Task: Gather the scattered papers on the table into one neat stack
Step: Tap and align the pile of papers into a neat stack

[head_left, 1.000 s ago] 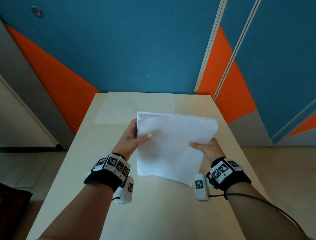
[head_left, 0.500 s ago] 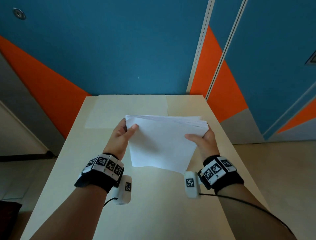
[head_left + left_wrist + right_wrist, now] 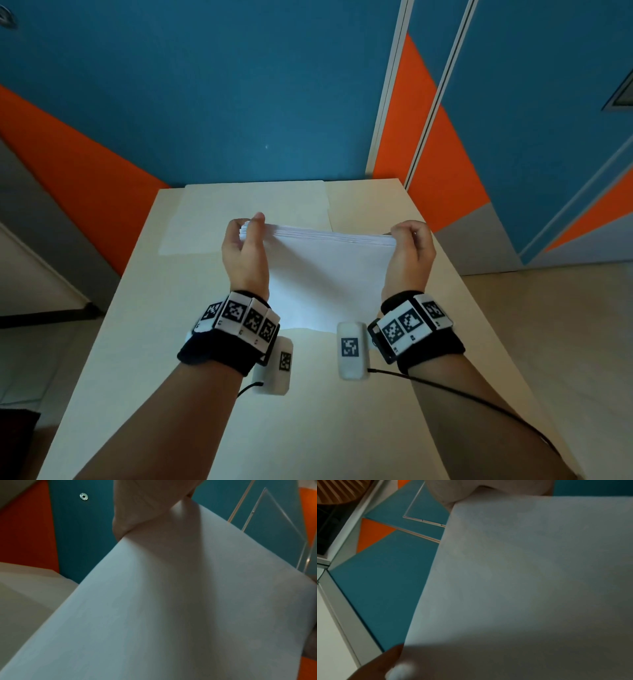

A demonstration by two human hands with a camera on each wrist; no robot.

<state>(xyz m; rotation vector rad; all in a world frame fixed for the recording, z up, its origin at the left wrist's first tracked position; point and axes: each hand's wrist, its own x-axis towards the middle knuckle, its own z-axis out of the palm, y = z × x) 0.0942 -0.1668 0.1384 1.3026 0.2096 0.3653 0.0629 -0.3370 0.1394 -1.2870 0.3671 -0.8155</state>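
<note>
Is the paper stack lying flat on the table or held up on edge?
Held up on edge. The paper stack stands between the left hand and right hand, each gripping a top corner, bottom edge near the table; contact unclear.

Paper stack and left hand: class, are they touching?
Touching. The head view shows the left hand curled round the paper stack at its upper left corner, thumb on the near face.

Blue wall (image 3: 212,102) with orange wedges (image 3: 78,178) — pale table (image 3: 144,342), light tiled floor (image 3: 555,342)

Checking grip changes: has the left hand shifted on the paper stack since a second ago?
Yes. The left hand has slid from the side edge to the upper left corner of the paper stack.
</note>
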